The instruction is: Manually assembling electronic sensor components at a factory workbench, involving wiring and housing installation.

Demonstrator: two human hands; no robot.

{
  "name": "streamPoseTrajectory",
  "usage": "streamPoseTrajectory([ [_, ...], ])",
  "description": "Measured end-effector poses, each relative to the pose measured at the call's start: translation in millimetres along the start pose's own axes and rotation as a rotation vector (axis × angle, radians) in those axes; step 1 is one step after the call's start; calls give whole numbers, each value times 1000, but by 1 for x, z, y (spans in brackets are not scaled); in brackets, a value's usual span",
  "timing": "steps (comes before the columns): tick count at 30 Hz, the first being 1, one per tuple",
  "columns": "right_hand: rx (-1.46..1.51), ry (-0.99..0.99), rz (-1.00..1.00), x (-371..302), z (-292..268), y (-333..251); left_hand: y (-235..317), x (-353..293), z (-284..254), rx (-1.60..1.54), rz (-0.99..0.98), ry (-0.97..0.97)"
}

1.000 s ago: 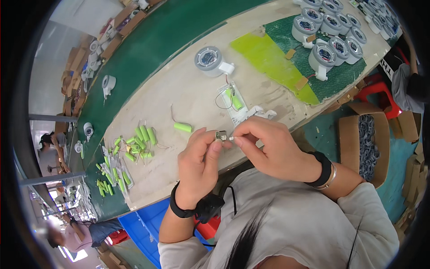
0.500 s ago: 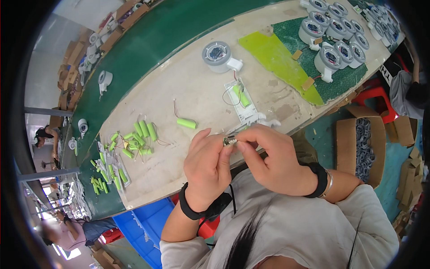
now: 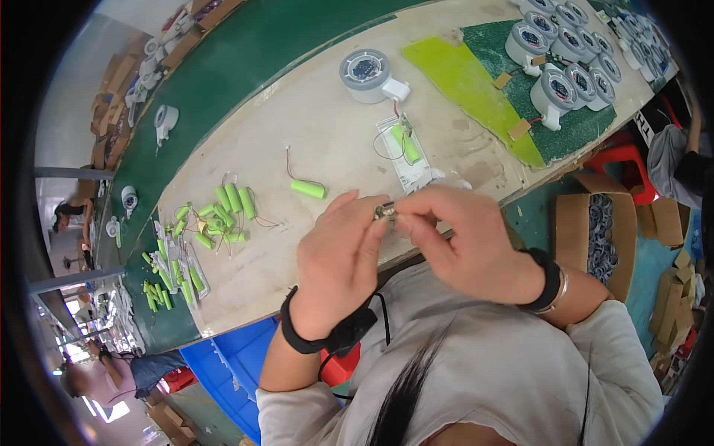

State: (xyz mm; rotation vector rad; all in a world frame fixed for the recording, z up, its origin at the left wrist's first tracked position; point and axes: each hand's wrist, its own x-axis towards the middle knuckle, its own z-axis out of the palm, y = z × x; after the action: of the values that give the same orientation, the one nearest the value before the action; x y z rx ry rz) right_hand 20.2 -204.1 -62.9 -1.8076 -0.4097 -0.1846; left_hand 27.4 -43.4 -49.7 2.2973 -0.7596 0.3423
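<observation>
Between the fingertips of both hands is a small circuit board (image 3: 384, 211) with metal parts. My left hand (image 3: 338, 253) pinches it from one side, and my right hand (image 3: 457, 234) grips its other edge. Just beyond them lies a white plastic housing (image 3: 413, 175) with a green battery cell (image 3: 406, 144) in it. A wire links that housing to a round grey-and-white lamp head (image 3: 366, 76) farther off. Left of it, a single green cell (image 3: 309, 189) with thin wires rests on the worktop (image 3: 268, 253).
A heap of green cells (image 3: 223, 215) lies to the left. At the far right, several lamp heads (image 3: 554, 93) stand on a dark green mat (image 3: 487, 41) beside a lime-green sheet (image 3: 468, 97). A carton (image 3: 628, 245) of grey rings and a blue bin (image 3: 245, 342) flank me below the table.
Both hands have moved slightly away from my body, still pinching the small board, which looks tilted differently. The whole view has shifted a little.
</observation>
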Motion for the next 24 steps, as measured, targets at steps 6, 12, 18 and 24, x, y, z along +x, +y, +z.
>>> streamPoseTrajectory([
  [6, -43, -1, -194, 19, 5, 1, -20, 5, -28, -1022, -563, -108],
  [12, -168, -46, -357, -5, 1, 8, -27, -2, -34, -1080, -675, -12],
  [18, 96, -219, -81, 2, 17, 12, -19, -3, -33, -1479, -706, 254],
  [24, 215, -172, 53, -4, 29, 20, -3, 9, -32, -1549, -734, 340],
])
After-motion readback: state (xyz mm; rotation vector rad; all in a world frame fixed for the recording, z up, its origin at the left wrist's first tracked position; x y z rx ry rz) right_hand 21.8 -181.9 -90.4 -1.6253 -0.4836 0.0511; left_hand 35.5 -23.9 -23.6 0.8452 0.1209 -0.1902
